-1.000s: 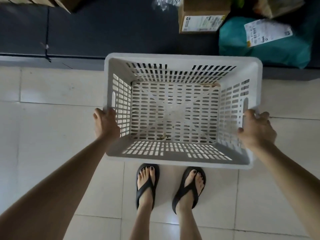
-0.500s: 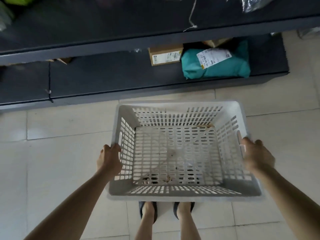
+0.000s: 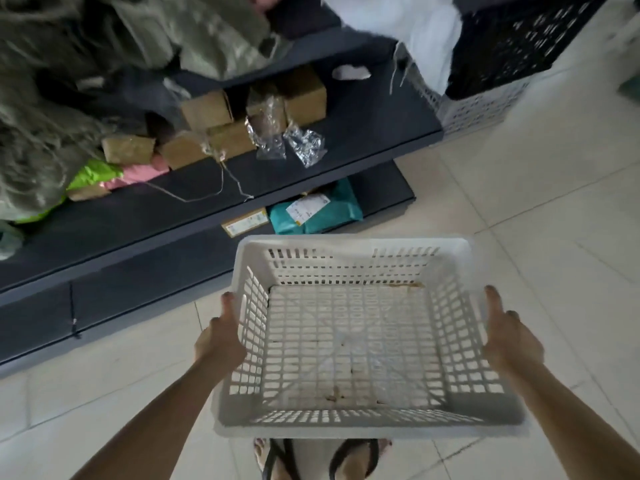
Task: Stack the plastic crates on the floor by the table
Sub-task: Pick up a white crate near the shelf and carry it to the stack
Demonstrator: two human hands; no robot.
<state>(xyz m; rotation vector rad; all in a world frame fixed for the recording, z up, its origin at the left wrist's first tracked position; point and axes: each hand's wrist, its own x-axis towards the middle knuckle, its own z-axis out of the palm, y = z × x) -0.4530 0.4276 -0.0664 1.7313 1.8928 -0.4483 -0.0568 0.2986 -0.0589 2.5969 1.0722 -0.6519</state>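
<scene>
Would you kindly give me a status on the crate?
Left hand, right hand grip held crate by its sides, off floor. Black crate atop floor crate ahead right; dark shelf close left.

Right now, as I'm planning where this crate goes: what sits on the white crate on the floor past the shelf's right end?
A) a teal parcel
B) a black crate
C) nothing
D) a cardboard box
B: a black crate sits on the white floor crate, while the teal parcel lies on the bottom shelf.

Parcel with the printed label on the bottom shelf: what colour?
The parcel is teal; head view.
</scene>
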